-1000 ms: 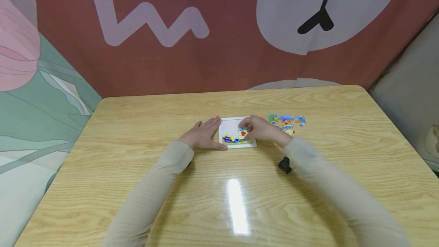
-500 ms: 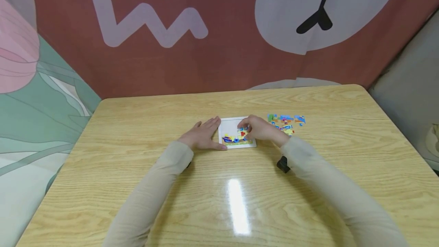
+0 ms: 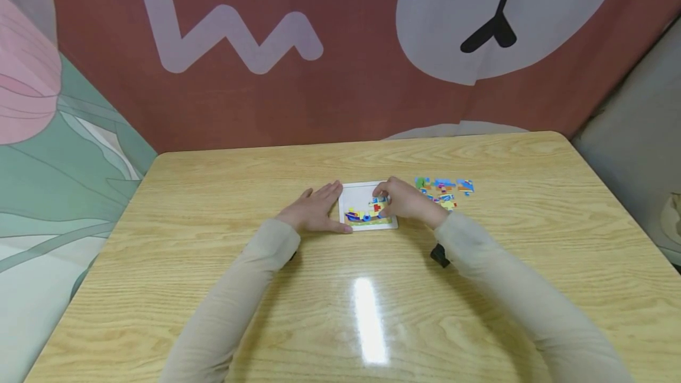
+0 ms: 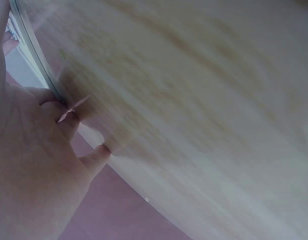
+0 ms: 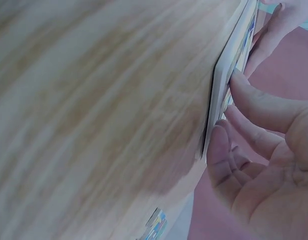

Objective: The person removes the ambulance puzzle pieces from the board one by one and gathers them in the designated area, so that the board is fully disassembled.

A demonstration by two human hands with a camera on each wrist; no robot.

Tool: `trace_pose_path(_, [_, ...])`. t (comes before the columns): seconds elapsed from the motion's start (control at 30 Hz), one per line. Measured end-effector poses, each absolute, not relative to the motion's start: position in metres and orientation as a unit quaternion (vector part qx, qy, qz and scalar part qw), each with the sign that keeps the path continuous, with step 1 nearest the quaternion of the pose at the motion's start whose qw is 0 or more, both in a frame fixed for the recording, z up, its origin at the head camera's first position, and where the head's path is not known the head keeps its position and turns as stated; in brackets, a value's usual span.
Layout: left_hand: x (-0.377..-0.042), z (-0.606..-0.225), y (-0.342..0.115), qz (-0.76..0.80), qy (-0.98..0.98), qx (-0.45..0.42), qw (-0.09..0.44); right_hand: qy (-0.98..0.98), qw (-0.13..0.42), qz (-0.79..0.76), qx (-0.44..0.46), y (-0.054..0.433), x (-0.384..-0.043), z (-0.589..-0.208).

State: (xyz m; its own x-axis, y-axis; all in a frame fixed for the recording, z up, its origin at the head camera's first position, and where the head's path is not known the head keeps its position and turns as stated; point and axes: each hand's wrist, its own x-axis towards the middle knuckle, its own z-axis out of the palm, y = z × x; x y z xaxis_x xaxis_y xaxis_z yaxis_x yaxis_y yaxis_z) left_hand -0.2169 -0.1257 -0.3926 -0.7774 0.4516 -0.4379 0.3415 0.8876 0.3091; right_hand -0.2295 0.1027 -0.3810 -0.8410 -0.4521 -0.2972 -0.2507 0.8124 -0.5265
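On a glossy wooden table before a reddish backdrop: outspread left hand; right hand, grip unclear.

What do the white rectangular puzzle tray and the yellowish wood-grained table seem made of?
White rectangular puzzle tray: smooth, perhaps painted board or plastic; its plain surface can't settle it. Yellowish wood-grained table: glossy wood or laminate, given its grain and bright reflection.

A reddish patterned backdrop rises behind the wood-grain table.
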Motion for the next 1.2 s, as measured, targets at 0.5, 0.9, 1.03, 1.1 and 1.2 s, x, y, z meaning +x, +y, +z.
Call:
trace_pose_path(0.5, [-0.217,-0.393,-0.126,0.108,0.937,0.213,0.256,0.928,0.199,-0.249,-0.192,0.106,-0.229,-0.384])
trace_pose_path(0.9, [-0.217,-0.393,-0.126,0.106,0.937,0.215,0.253,0.912,0.185,-0.284,-0.233,0.114,-0.227,-0.384])
trace_pose_path(1.03, [-0.217,-0.393,-0.126,0.106,0.937,0.214,0.254,0.911,0.181,-0.284,-0.239,0.115,-0.226,-0.382])
trace_pose_path(1.1, [-0.217,-0.393,-0.126,0.107,0.937,0.215,0.254,0.911,0.179,-0.282,-0.241,0.116,-0.226,-0.382])
trace_pose_path(1.2, [-0.217,-0.393,-0.126,0.108,0.937,0.215,0.254,0.911,0.181,-0.283,-0.240,0.116,-0.225,-0.382])
